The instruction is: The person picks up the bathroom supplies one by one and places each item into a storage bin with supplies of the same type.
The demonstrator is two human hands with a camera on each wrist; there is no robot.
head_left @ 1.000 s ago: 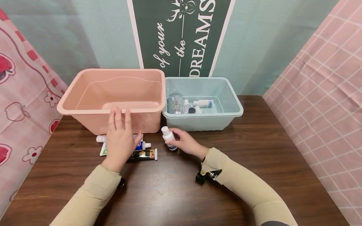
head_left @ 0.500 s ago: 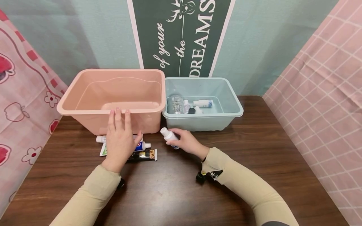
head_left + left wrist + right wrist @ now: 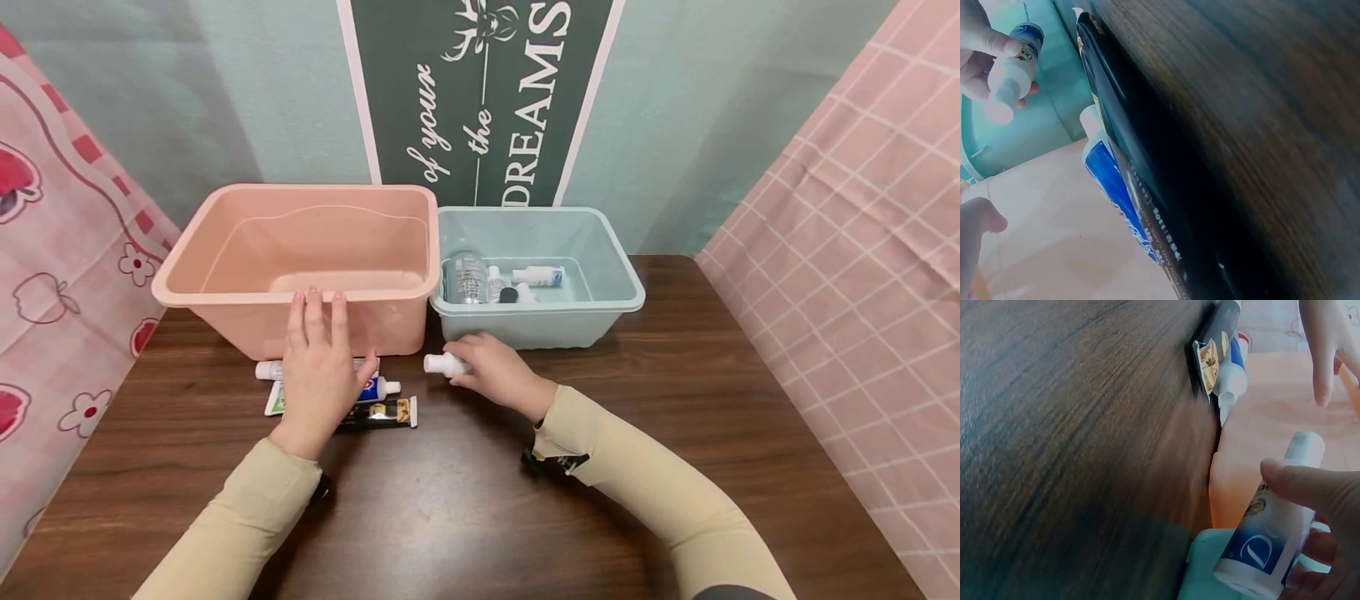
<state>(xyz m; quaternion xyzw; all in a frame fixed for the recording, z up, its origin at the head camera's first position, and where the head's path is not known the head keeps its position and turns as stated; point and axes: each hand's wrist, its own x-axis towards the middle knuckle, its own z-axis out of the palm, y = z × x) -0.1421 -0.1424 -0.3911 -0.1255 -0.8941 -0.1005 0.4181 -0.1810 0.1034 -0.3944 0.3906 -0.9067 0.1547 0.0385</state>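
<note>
White bottle (image 3: 447, 364) is gripped in the right hand (image 3: 497, 371), thumb on one side and fingers curled round the other, in front of the corner where the two bins meet. A second ago it stood nearly upright with its cap up; half a second ago it leaned over, and now it lies almost level — cap pointing toward the left hand (image 3: 318, 371). Whether its underside touches the table (image 3: 420, 517) I cannot tell. The right hand has shifted only slightly, while the left hand has stayed put, its fingers straight and its fingertips at the front rim of the pink bin (image 3: 225, 298), holding nothing. Below that rim, tubes lie side by side on the table: a black tube (image 3: 384, 413) nearest the person, a blue tube (image 3: 372, 389) behind it, and a white-capped tube (image 3: 268, 369) closest to the bin. The left hand and wrist hide the middle of this row in the head view, just as the right hand covers most of the bottle. Beside the pink bin, the blue bin (image 3: 540, 327) holds a clear bottle (image 3: 467, 279), a blue-and-white bottle (image 3: 540, 276) on its side and a black cap (image 3: 508, 294) — its front wall rises just behind the right hand.
</note>
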